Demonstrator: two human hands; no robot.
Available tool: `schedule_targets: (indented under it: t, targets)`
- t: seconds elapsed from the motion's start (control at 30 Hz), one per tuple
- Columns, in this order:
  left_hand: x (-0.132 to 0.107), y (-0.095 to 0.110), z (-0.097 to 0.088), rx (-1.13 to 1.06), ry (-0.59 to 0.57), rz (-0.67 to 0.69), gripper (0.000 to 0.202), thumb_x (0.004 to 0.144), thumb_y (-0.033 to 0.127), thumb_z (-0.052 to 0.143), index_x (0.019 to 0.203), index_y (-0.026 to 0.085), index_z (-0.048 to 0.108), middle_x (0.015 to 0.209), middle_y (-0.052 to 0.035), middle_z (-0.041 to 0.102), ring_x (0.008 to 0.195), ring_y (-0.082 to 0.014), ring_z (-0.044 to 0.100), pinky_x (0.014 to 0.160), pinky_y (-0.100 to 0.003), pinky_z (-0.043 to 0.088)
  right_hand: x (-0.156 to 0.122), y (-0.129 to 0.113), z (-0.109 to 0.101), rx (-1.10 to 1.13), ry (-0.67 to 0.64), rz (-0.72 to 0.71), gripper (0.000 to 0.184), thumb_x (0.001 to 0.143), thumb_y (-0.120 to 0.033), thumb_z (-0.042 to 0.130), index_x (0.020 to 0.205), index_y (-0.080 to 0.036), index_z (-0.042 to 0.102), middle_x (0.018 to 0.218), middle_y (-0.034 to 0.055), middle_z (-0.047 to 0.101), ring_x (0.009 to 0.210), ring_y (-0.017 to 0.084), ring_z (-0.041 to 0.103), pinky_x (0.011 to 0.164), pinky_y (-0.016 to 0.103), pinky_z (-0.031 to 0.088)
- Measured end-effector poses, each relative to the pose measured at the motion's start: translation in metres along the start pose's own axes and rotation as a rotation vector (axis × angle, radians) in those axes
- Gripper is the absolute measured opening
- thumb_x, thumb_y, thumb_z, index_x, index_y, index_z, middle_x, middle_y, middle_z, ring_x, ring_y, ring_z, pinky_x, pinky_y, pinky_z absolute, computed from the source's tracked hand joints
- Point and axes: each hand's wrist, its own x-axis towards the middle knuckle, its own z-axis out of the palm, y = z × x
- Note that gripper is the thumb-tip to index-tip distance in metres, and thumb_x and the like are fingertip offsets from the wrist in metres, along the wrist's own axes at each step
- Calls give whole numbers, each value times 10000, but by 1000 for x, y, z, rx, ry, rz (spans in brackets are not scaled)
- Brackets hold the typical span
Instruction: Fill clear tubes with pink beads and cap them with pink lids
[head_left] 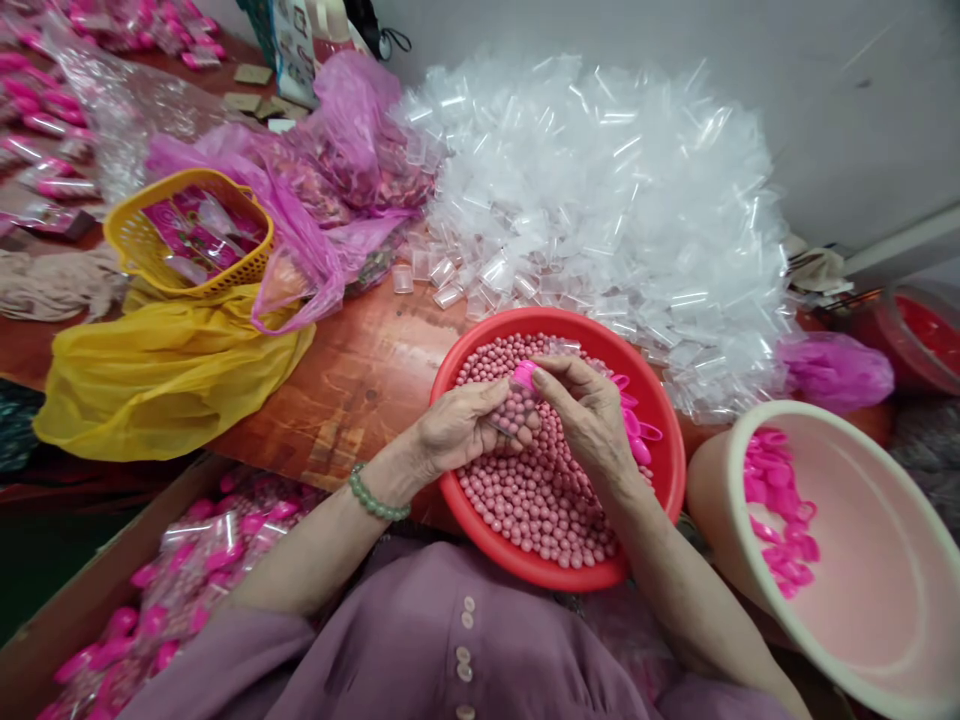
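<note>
My left hand [466,428] grips a small clear plastic container [514,412] filled with pink beads, tilted over the red basin. At its top, the fingers of my right hand [589,405] pinch a bright pink cap [525,374]. The cap sits at the container's mouth; whether it is fully seated I cannot tell. Below both hands, the red basin [448,372] holds many loose pink beads [536,520]. More pink caps with loops [637,432] lie on the beads at the basin's right side, and a clear empty container [562,347] rests near the back.
Clear empty containers [600,190] are heaped behind the basin. A cream tub [862,460] with pink caps stands right. Finished pink-capped containers fill a box [112,545] at lower left. A yellow basket [131,225], yellow cloth [172,365] and pink plastic bag [322,250] lie left.
</note>
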Motion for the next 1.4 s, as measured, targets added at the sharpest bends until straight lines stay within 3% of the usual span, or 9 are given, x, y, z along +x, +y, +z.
schedule_targets:
  t: [0.23,0.37,0.43,0.63,0.87,1.0,1.1,1.27,1.4]
  targets:
    - [2,-2,3,-56,114,53,252,942,198,497,843,69,689,714,-86,706,590,-118,651,604,-218,539,-2,4,-2,-230,-64,-165,307,878,-436,620,1062,-197,677,987,62,733,889,204,691,845,392,561]
    - [3,0,6,-97,176,42,292,948,182,465,819,67,701,695,-92,703,580,-129,648,567,-221,526,-8,10,1,-582,-140,-453,756,738,-555,735,1317,-131,498,1199,184,652,1091,328,640,926,509,530]
    - [3,1,7,-100,188,28,297,947,184,459,841,67,711,717,-107,716,596,-144,659,573,-235,529,-9,13,5,-717,-114,-555,858,707,-579,748,1352,-108,434,1230,221,621,1129,359,614,934,537,518]
    - [5,-2,9,-120,181,69,192,888,149,549,826,85,719,736,-93,730,673,-152,676,713,-270,545,-9,11,10,-863,21,-693,628,763,-461,702,1243,-129,469,1052,173,671,950,307,663,804,458,546]
    - [2,-2,9,-52,85,68,222,879,231,587,797,70,717,705,-98,716,626,-159,669,711,-298,551,-8,3,8,-896,38,-799,604,743,-449,706,1194,-113,485,939,148,683,847,294,669,782,464,526]
    - [1,0,9,-49,86,58,282,930,234,509,860,82,736,768,-102,737,670,-157,672,744,-297,538,-9,3,4,-825,56,-709,638,746,-482,719,1235,-157,470,1042,140,666,920,290,663,806,458,542]
    - [3,0,8,-58,71,14,391,976,346,450,902,99,745,821,-104,746,717,-152,674,763,-283,521,-8,8,0,-747,202,-596,685,766,-443,728,1315,-169,424,1138,156,630,985,284,649,813,441,555]
    - [4,-2,7,-71,139,75,409,983,385,452,872,124,747,817,-69,744,736,-128,669,769,-241,498,-3,13,-3,-782,37,-776,702,767,-388,721,1359,-175,411,1129,151,644,1013,301,643,845,467,546]
    - [4,0,9,-37,112,25,474,1002,398,378,926,102,741,823,-101,746,768,-165,691,777,-271,516,-2,13,-3,-805,58,-762,684,765,-412,703,1341,-184,413,1129,141,652,1006,304,654,834,477,552]
